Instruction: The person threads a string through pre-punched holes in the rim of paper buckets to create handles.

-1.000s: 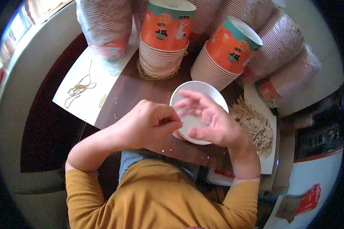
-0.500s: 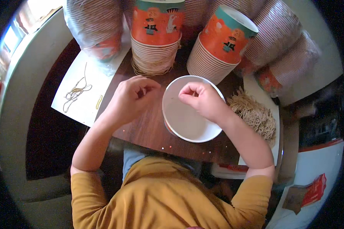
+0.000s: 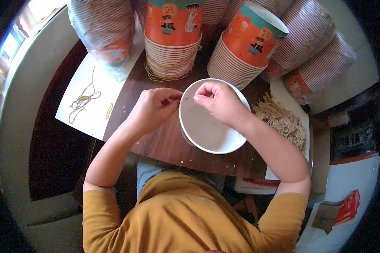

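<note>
Here's the right hand [image 3: 221, 103], thumb and finger pinched on a thin strand [image 3: 190, 98], right over the mouth of the white-lined cup [image 3: 213, 137]! The left hand [image 3: 156, 107] curls in just beside the rim, its grip impossible to tell from here. Beyond both hands rise two cup stacks [image 3: 247, 50], and right of the right hand sprawls a tangled pile of beige strands [image 3: 280, 120].
</note>
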`<state>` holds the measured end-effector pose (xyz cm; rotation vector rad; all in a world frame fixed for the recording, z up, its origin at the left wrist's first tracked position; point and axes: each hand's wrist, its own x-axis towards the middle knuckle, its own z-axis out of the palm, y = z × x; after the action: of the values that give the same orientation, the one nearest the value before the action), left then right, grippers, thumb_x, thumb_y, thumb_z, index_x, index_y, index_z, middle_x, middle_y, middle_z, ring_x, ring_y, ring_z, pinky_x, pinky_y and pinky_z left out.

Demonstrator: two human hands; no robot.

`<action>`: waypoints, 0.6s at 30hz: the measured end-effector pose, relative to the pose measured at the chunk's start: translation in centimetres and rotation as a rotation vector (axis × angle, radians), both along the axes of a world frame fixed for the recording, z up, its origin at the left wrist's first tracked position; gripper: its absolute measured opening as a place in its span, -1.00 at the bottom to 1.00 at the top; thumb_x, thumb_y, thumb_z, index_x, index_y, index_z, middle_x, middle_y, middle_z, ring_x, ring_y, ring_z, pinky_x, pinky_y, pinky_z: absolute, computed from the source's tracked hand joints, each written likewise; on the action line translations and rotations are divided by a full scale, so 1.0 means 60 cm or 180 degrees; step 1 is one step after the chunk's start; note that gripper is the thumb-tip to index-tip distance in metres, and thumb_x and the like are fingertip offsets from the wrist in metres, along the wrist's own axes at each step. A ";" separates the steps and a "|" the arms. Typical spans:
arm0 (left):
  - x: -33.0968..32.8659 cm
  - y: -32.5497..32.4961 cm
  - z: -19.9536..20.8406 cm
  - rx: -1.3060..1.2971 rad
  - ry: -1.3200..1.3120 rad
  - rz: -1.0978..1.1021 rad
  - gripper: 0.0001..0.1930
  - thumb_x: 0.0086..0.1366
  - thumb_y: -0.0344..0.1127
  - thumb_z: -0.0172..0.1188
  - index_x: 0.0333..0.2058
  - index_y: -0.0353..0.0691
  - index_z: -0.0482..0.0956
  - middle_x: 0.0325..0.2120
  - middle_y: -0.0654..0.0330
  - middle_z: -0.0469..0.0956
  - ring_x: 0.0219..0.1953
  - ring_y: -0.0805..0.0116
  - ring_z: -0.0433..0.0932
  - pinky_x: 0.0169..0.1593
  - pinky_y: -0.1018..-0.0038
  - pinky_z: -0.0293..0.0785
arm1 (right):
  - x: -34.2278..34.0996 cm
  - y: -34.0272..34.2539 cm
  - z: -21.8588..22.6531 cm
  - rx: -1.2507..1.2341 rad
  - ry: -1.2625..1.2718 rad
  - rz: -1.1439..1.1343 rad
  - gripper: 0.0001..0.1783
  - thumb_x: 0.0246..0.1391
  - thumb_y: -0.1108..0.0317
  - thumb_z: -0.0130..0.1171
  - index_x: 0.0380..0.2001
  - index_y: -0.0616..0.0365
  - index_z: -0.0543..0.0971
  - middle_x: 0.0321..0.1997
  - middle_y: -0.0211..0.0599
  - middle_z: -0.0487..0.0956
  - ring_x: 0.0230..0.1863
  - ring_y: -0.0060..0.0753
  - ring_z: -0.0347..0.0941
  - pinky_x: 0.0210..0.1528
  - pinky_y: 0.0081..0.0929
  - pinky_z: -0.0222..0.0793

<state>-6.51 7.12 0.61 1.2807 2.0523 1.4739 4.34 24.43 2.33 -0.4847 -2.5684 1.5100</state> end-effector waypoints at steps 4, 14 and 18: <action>0.000 -0.002 0.001 -0.0139 -0.0214 -0.0035 -0.77 0.13 -0.47 0.14 -0.21 -0.40 0.59 -0.44 -0.03 0.61 -0.40 0.40 0.60 -0.28 0.47 0.51 | -0.001 -0.004 0.001 0.0035 -0.0113 -0.0073 -0.87 0.00 0.38 0.18 -0.50 0.24 0.56 -0.53 -0.31 0.57 -0.47 -0.54 0.46 -0.37 -0.47 0.40; -0.002 0.000 -0.009 -0.0075 -0.0147 -0.0046 -0.77 0.16 -0.45 0.15 -0.21 -0.40 0.59 -0.51 0.00 0.61 -0.48 0.48 0.56 -0.37 0.50 0.49 | -0.004 -0.005 -0.009 0.0163 0.0007 -0.0131 -0.85 0.01 0.36 0.17 -0.50 0.23 0.55 -0.50 -0.25 0.59 -0.44 -0.45 0.50 -0.32 -0.40 0.42; -0.001 0.001 -0.001 -0.0129 -0.0217 -0.0079 -0.77 0.17 -0.44 0.15 -0.20 -0.41 0.58 -0.55 0.05 0.60 -0.51 0.52 0.54 -0.39 0.53 0.48 | -0.006 -0.008 -0.009 0.0058 -0.0071 -0.0063 -0.87 0.05 0.38 0.17 -0.48 0.22 0.54 -0.50 -0.40 0.55 -0.44 -0.61 0.43 -0.35 -0.53 0.37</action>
<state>-6.55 7.18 0.54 1.2190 2.0054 1.4378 3.97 23.92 1.76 -0.5264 -2.5838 1.4820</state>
